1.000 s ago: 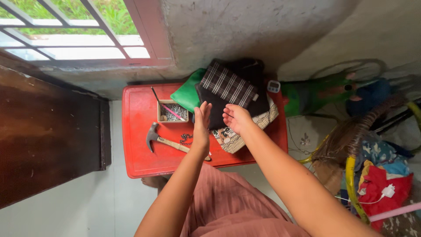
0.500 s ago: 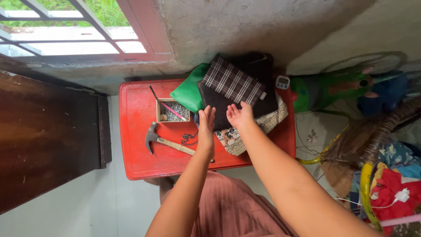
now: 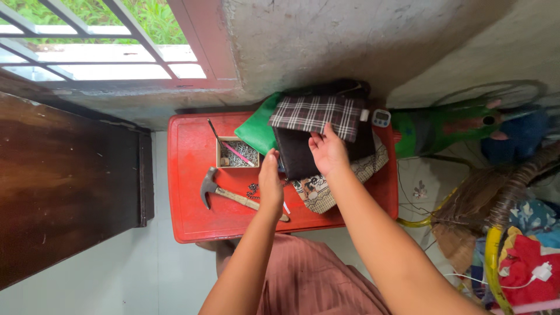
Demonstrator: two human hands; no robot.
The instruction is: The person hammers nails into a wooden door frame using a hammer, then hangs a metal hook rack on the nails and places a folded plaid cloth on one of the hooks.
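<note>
Seen from above, a person leans over a red plastic table (image 3: 192, 175) set against a rough concrete wall, both arms reaching to a stack of folded cloth at its far right. The right hand (image 3: 328, 153) lies flat, fingers spread and relaxed, on a dark folded cloth (image 3: 297, 157) just below a checked cloth (image 3: 318, 115) that tops the pile; nothing is pinched, the palm simply resting as if to steady the stack. The left hand (image 3: 270, 184) stands edge-on beside the dark cloth's left border, fingers straight and together, gripping nothing; whether it actually touches the fabric is hard to tell from this angle. Beneath the pile a patterned cloth (image 3: 318, 195) sticks out toward the person, and a green bag (image 3: 256, 131) is wedged behind. To the left, well apart from the hands, sit a small box of nails (image 3: 236, 154) with a pink pen across it and a claw hammer (image 3: 224, 192) lying flat, handle partly under the left wrist
</note>
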